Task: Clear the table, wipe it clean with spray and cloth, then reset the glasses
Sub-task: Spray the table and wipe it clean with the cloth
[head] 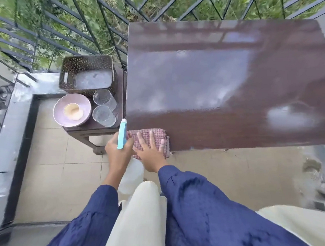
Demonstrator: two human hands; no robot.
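Cloth [152, 139], pink checked, soft and limp, flat on near-left corner of table [237, 80], at 7 o'clock of tabletop; right hand [150, 150] spread flat on it, fingers open, pressing not pinching
Spray bottle [122, 134], light plastic, probably slick if wet; left hand [117, 150] clenched round its neck
Glasses [104, 107], fragile, on side stand at 9 o'clock from cloth; best grasped low round wall, singly

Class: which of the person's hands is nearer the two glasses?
Left. The left hand, gripping the spray bottle, is just below the glasses; the right hand presses the cloth farther right.
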